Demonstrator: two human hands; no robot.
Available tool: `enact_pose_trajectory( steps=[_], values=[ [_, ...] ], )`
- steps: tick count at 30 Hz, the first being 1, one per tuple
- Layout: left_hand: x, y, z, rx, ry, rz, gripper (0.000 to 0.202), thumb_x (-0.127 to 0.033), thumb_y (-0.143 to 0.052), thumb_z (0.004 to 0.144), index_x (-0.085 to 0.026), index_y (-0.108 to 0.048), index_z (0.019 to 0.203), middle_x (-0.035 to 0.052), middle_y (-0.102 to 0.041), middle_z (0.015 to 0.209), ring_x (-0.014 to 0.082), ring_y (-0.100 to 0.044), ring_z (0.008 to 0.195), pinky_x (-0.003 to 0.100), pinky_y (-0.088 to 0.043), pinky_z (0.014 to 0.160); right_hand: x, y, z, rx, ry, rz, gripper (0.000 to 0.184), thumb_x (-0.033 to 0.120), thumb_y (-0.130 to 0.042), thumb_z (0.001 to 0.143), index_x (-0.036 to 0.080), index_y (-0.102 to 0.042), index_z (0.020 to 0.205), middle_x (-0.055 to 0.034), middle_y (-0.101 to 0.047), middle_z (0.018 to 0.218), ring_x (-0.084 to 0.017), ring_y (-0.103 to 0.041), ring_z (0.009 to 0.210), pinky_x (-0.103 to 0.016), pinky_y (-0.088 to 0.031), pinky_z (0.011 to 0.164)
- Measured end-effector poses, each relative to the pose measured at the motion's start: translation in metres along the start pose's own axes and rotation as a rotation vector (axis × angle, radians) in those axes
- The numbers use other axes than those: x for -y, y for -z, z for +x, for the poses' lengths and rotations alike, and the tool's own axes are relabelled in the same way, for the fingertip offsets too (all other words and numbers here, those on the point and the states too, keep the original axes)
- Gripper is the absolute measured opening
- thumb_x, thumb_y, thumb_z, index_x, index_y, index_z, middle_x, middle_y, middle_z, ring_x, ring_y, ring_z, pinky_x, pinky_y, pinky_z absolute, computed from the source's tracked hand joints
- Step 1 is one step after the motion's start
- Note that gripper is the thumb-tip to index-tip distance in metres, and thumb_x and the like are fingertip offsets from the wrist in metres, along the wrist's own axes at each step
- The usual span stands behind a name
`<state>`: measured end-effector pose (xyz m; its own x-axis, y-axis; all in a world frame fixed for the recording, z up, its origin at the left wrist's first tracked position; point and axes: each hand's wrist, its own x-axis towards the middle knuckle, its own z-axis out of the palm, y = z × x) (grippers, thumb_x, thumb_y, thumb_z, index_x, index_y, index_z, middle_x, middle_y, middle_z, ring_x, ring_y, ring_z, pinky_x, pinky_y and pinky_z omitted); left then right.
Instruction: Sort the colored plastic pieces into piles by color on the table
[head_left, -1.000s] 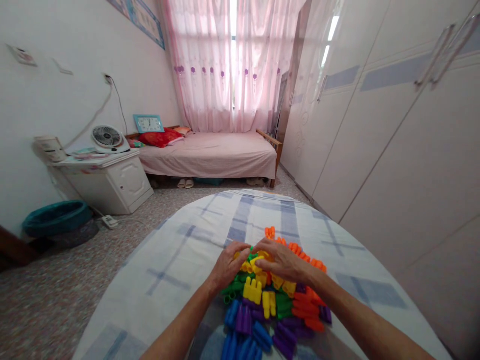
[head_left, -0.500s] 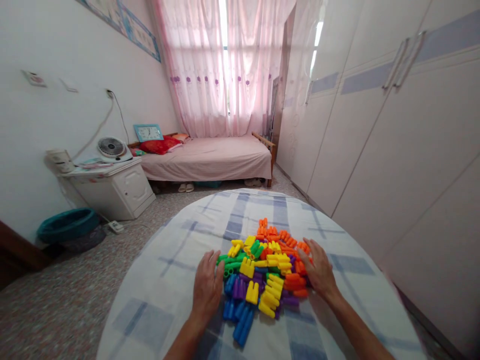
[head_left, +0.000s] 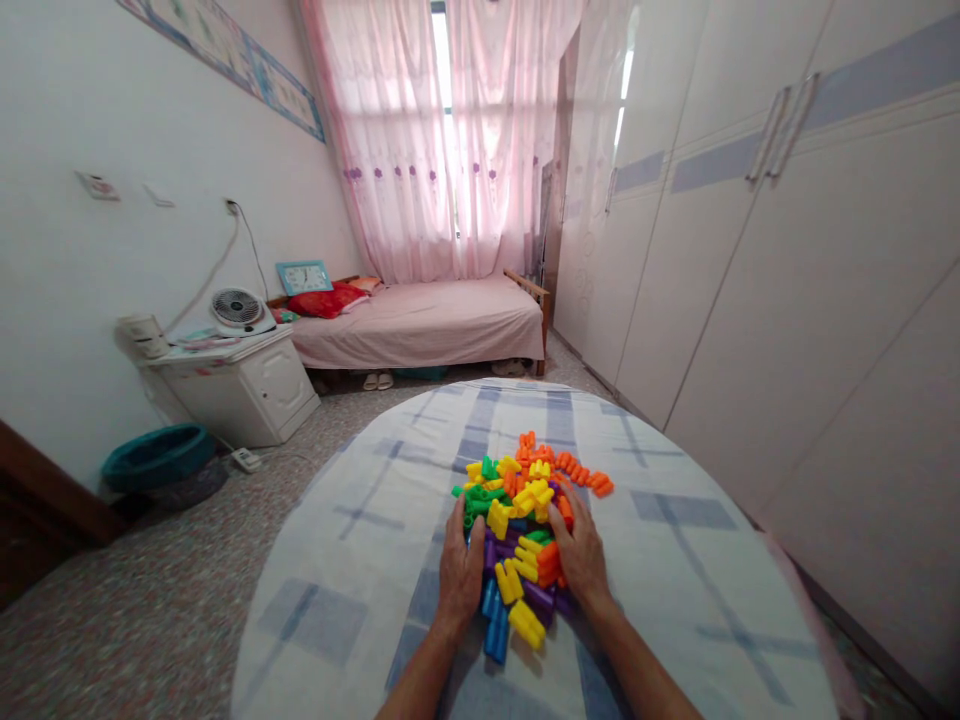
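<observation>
A heap of plastic building blocks shaped like joined tubes lies on the table. My left hand (head_left: 461, 565) presses against the heap's left side, fingers extended, beside the green blocks (head_left: 480, 500) and above the blue blocks (head_left: 496, 635). At the right side, my right hand (head_left: 581, 550) rests against orange blocks (head_left: 550, 562) with its fingers stretched forward. Between the hands are yellow blocks (head_left: 498, 519) and purple blocks (head_left: 538, 598). A row of orange blocks (head_left: 581, 472) trails off at the far right of the heap. Neither hand grips a block.
The round table (head_left: 337, 600) has a blue-and-white checked cloth. Beyond it stand a bed (head_left: 435, 320), a white cabinet (head_left: 262, 390) with a fan (head_left: 238, 308), and a teal bin (head_left: 157, 455). Tall wardrobes (head_left: 720, 300) line the right side.
Both hands have moved inward, squeezing the heap narrower from its two sides. Blocks between them have shifted and piled closer, while some orange ones stay out at the far right.
</observation>
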<state>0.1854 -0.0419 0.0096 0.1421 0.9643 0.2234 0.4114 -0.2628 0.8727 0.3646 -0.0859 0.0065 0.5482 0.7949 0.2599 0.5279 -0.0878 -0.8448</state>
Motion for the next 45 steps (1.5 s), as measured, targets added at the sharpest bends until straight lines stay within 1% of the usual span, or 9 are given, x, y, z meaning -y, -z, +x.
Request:
enact_pose_trajectory(
  steps=[9,19,22,25,28,31,35,38,45],
  values=[
    [-0.045,-0.021,0.018,-0.089,-0.038,-0.317,0.043,-0.042,-0.039,0.088,-0.014,-0.056,0.116,0.013,-0.053,0.129,0.0223,-0.044,0.126,0.04,-0.028,0.111,0.014,-0.032,-0.002,-0.034,-0.148,0.512,0.058,0.052,-0.048,0.079,0.018,-0.053,0.125,-0.0087,-0.048,0.137,-0.023,-0.039,0.13,-0.04,-0.022,0.113],
    [-0.115,-0.011,0.025,0.295,-0.173,-0.455,0.043,-0.04,-0.033,0.092,-0.016,-0.065,0.108,0.0076,-0.065,0.115,0.0189,-0.056,0.112,0.035,-0.038,0.104,0.015,-0.01,0.016,0.113,-0.188,0.694,0.058,0.052,-0.052,0.075,0.021,-0.057,0.124,-0.0062,-0.055,0.132,-0.025,-0.051,0.121,-0.042,-0.039,0.103],
    [-0.102,0.005,0.021,0.282,-0.201,-0.385,0.042,-0.041,-0.034,0.092,-0.018,-0.063,0.113,0.0072,-0.063,0.119,0.0191,-0.054,0.116,0.036,-0.036,0.106,0.007,0.009,0.012,0.143,-0.166,0.629,0.058,0.051,-0.058,0.073,0.022,-0.057,0.123,-0.006,-0.049,0.138,-0.025,-0.043,0.129,-0.041,-0.032,0.109],
    [-0.062,0.036,0.008,0.281,-0.274,-0.177,0.044,-0.046,-0.047,0.087,-0.021,-0.057,0.122,0.0083,-0.055,0.131,0.0228,-0.045,0.126,0.041,-0.03,0.11,-0.006,0.032,-0.005,0.233,-0.114,0.492,0.067,0.054,-0.058,0.075,0.024,-0.047,0.133,-0.0068,-0.042,0.144,-0.025,-0.037,0.133,-0.043,-0.032,0.109],
    [-0.017,0.071,-0.012,0.472,-0.345,0.089,0.085,-0.057,-0.07,0.066,-0.025,-0.039,0.139,0.0107,-0.036,0.147,0.0307,-0.032,0.135,0.046,-0.027,0.111,-0.018,0.053,-0.032,0.362,0.02,0.357,0.081,0.052,-0.065,0.072,0.03,-0.032,0.142,-0.0072,-0.026,0.152,-0.027,-0.029,0.137,-0.046,-0.035,0.106],
    [0.011,0.09,-0.035,0.602,-0.405,0.339,0.116,-0.063,-0.078,0.047,-0.027,-0.026,0.145,0.0139,-0.023,0.152,0.0368,-0.027,0.137,0.051,-0.029,0.11,-0.022,0.064,-0.059,0.48,0.26,0.099,0.095,0.048,-0.074,0.062,0.028,-0.029,0.144,-0.0096,-0.016,0.155,-0.031,-0.019,0.14,-0.05,-0.026,0.11],
    [0.016,0.08,-0.055,0.601,-0.562,0.524,0.122,-0.066,-0.078,0.042,-0.029,-0.024,0.145,0.0156,-0.019,0.153,0.0414,-0.027,0.136,0.057,-0.032,0.105,-0.014,0.056,-0.083,0.531,0.452,-0.229,0.106,0.043,-0.078,0.052,0.023,-0.029,0.144,-0.0132,-0.014,0.155,-0.036,-0.018,0.139,-0.052,-0.023,0.11],
    [0.013,0.061,-0.059,0.478,-0.642,0.572,0.107,-0.061,-0.076,0.052,-0.028,-0.03,0.143,0.0156,-0.028,0.15,0.04,-0.033,0.132,0.057,-0.037,0.101,-0.003,0.043,-0.089,0.465,0.493,-0.327,0.105,0.039,-0.077,0.052,0.021,-0.031,0.143,-0.0153,-0.017,0.154,-0.037,-0.024,0.137,-0.053,-0.026,0.108],
    [0.005,0.039,-0.04,0.278,-0.663,0.489,0.068,-0.048,-0.069,0.068,-0.021,-0.052,0.128,0.0168,-0.048,0.136,0.033,-0.051,0.118,0.048,-0.046,0.093,0.019,0.025,-0.074,0.349,0.369,-0.202,0.064,0.032,-0.06,0.076,0.024,-0.041,0.137,-0.0109,-0.051,0.134,-0.025,-0.05,0.12,-0.041,-0.04,0.101]
  ],
)
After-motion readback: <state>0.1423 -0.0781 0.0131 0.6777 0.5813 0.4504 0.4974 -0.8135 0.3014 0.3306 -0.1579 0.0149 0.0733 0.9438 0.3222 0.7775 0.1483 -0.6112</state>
